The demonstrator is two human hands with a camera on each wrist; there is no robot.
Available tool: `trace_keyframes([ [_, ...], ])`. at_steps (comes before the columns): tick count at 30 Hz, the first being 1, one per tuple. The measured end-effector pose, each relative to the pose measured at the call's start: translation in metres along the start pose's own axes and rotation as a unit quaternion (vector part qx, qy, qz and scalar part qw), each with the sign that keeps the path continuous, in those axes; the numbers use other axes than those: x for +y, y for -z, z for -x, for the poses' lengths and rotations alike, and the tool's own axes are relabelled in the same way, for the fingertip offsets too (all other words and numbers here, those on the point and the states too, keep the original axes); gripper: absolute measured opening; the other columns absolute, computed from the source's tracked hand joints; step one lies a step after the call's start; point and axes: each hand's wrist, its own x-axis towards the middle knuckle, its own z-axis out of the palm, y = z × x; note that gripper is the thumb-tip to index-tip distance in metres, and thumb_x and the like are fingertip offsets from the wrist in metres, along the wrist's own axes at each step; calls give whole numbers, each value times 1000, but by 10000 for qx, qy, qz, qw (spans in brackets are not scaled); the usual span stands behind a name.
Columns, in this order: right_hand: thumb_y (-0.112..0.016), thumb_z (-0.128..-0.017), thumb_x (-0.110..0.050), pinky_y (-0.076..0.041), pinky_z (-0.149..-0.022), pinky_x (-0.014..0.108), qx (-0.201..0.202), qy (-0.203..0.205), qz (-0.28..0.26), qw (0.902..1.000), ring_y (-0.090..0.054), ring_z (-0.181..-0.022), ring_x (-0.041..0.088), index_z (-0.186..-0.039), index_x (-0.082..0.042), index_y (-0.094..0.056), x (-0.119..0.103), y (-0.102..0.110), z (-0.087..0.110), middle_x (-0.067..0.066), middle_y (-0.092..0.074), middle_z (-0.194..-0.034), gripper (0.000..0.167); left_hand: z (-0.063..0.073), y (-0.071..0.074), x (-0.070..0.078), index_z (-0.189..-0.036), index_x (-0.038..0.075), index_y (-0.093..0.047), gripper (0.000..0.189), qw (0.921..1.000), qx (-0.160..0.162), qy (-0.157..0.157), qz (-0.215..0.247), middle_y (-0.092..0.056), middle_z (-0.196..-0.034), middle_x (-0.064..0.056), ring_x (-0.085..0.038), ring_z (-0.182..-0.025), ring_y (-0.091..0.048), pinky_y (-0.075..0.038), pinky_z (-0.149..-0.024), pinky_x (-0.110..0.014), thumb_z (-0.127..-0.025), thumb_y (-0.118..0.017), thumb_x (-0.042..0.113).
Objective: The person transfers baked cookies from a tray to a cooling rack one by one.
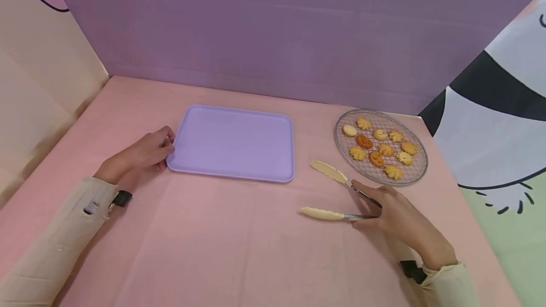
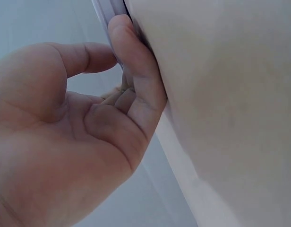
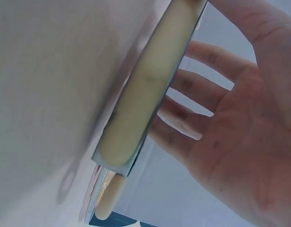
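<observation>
At the left edge of a lavender rectangular tray, close to its near corner, my left hand pinches the rim between thumb and curled fingers. The left wrist view shows the tray's rim at those fingertips. My right hand holds a pair of tongs with cream scalloped tips and metal arms. Their arms are spread apart, tips pointing left toward the tray, nothing between them. A cream grip on the tongs runs alongside the fingers in the right wrist view.
A round mesh rack with a metal rim stands at the back right, just beyond the tongs. Several cookies of different shapes lie on it, among them pretzel shapes. A purple wall closes off the pink table's far edge.
</observation>
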Motion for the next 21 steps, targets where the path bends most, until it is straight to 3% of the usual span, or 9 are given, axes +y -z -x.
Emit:
trace_keyframes([
  [6,-88,-71,-44,-48,-83,46,-8,156,-99,9998,-56,-103,26,-147,-16,-50,2,0,2,11,-63,-116,89,0,-2,0,-114,-5,-41,21,9999,-37,101,55,-61,-82,-14,-17,-54,-59,-53,-50,-29,-95,-46,2],
  [11,-88,-72,-41,-48,-89,51,-13,251,-168,9995,-57,-108,29,-146,-13,-50,3,1,2,15,-62,-122,87,0,-4,0,-114,-5,-41,21,9999,-4,-2,117,-62,-81,-14,-16,-53,-59,-53,-49,-29,-95,-46,2],
  [16,-84,-73,-52,-46,-93,53,-77,124,-358,9993,-55,-115,32,-147,-11,-48,4,4,5,17,-59,-130,92,0,-5,1,-115,-7,-42,22,10000,-33,37,75,-63,-82,-13,-15,-53,-60,-53,-49,-29,-95,-47,2],
  [19,-77,-81,-53,-41,-100,63,161,80,-347,9992,-49,-126,42,-147,-7,-47,4,6,6,21,-55,-137,86,1,-5,4,-116,-8,-44,23,9996,-46,106,-259,-64,-82,-13,-18,-54,-62,-55,-52,-32,-97,-46,3],
  [21,-73,-87,-49,-34,-104,68,540,103,-249,9982,-42,-133,47,-146,-5,-48,3,6,7,23,-52,-142,77,2,-4,9,-118,-9,-46,25,9961,86,40,-876,-65,-87,-17,-24,-64,-65,-56,-61,-39,-99,-46,7],
])
